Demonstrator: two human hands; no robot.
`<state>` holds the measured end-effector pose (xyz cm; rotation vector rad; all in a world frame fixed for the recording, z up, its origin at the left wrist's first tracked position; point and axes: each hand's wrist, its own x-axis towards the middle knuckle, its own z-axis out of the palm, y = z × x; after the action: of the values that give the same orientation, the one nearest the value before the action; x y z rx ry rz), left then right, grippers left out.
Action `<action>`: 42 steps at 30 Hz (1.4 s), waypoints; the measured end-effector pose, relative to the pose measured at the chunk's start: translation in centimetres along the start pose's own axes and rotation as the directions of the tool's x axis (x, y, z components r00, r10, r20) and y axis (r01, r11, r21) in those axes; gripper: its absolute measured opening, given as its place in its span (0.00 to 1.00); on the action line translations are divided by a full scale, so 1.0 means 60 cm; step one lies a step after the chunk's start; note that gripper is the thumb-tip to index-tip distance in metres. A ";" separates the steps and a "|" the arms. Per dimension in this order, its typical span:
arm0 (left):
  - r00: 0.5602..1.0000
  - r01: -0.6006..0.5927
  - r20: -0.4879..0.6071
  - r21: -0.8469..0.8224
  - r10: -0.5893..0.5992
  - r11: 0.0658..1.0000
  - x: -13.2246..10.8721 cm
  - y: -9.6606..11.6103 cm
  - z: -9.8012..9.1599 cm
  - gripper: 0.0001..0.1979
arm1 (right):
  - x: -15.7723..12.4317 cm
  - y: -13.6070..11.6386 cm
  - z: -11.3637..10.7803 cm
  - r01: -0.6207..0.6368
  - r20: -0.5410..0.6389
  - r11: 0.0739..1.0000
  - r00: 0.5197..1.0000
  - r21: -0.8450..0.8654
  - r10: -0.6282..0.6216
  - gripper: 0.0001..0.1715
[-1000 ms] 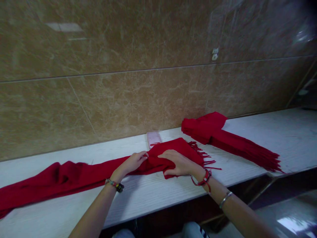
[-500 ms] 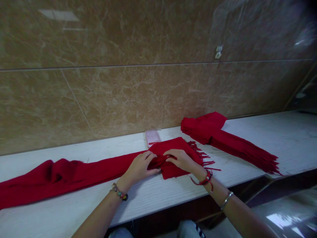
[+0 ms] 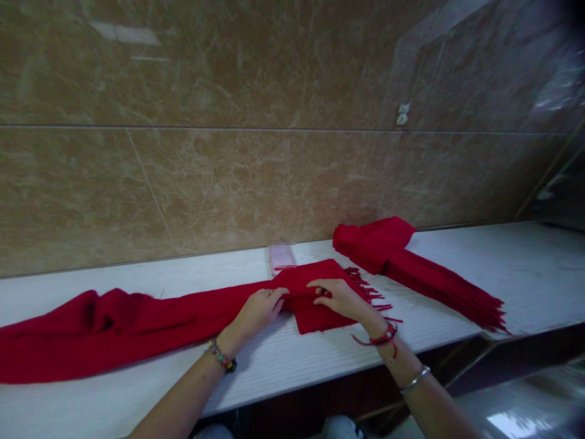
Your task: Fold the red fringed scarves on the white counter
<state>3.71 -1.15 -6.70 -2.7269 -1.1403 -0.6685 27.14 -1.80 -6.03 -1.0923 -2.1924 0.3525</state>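
Head view: two hands, two red scarves; the long scarf (image 3: pixel 196 308) lies on the one white tabletop (image 3: pixel 265 378), from the left edge of the frame to just right of centre, with one raised, rumpled patch at left and one fringed end in view; the left hand (image 3: pixel 256 314), lower centre, has its fingertips on the cloth; the right hand (image 3: pixel 339 299), just right of it, rests curled fingers on the wider fringed part; the two hands are apart, and I cannot tell whether either grip pinches the cloth or only presses it.

The folded scarf (image 3: pixel 414 267) lies right of centre, its fringe toward the lower right; one pink packet (image 3: pixel 280 259), partly blurred out, sits at centre, just behind the long scarf; three pieces are worn: one beaded bracelet (image 3: pixel 222 355) on the left wrist, one red cord (image 3: pixel 389 333) and one silver bangle (image 3: pixel 415 379) on the right arm; one brown wall (image 3: pixel 228 195) fills the upper frame, with a small white fitting (image 3: pixel 403 114) at upper right; two knees (image 3: pixel 339 428) show at the bottom edge.
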 end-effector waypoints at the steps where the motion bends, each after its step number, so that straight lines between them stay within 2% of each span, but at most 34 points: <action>1: 1.000 -0.013 0.007 -0.003 0.013 1.000 0.001 0.002 0.000 0.12 | 0.000 0.000 0.000 -0.009 -0.005 1.000 1.000 0.008 0.009 0.19; 6: 0.997 -0.075 0.009 -0.032 0.076 0.997 0.004 0.012 -0.004 0.15 | 0.002 -0.002 -0.002 -0.003 -0.021 0.999 1.000 0.049 0.004 0.16; 10: 0.994 -0.104 -0.041 0.022 0.105 0.994 0.003 0.011 -0.001 0.07 | 0.004 -0.001 -0.003 0.008 -0.024 0.999 1.000 0.033 -0.007 0.12; 13: 0.990 -0.118 -0.073 0.046 0.122 0.992 0.002 0.006 0.001 0.07 | 0.005 -0.001 -0.004 0.056 -0.032 0.998 0.998 0.003 -0.055 0.08; 20: 0.989 -0.145 0.049 0.111 0.140 0.983 0.003 0.012 -0.002 0.08 | 0.005 -0.007 -0.008 0.129 -0.039 0.992 0.991 -0.015 -0.129 0.04; 25: 0.989 -0.151 0.033 0.158 0.148 0.976 0.005 0.025 -0.004 0.09 | 0.005 -0.009 -0.008 0.136 -0.053 0.991 0.989 0.003 -0.136 0.05; 30: 0.978 -0.208 0.033 0.185 0.206 0.961 0.002 0.022 -0.005 0.08 | 0.005 -0.006 -0.009 0.163 -0.037 0.986 0.986 -0.016 -0.164 0.06; 34: 0.974 -0.225 0.049 0.187 0.220 0.956 0.000 0.017 -0.005 0.09 | -0.008 0.012 -0.015 0.137 -0.069 0.983 0.987 -0.120 -0.146 0.10; 38: 0.972 -0.228 0.098 0.176 0.214 0.958 0.001 0.019 -0.009 0.09 | -0.047 0.040 -0.023 0.113 -0.097 0.939 0.984 -0.324 -0.151 0.13; 42: 0.962 -0.248 0.138 0.098 0.234 0.964 0.002 0.028 -0.019 0.06 | -0.094 0.048 -0.029 0.182 -0.021 0.852 0.975 -0.490 -0.220 0.19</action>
<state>4.54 -2.59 -5.49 -2.7777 -0.8176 -0.3921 32.50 -4.54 -8.61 -1.0876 -2.3608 -0.3545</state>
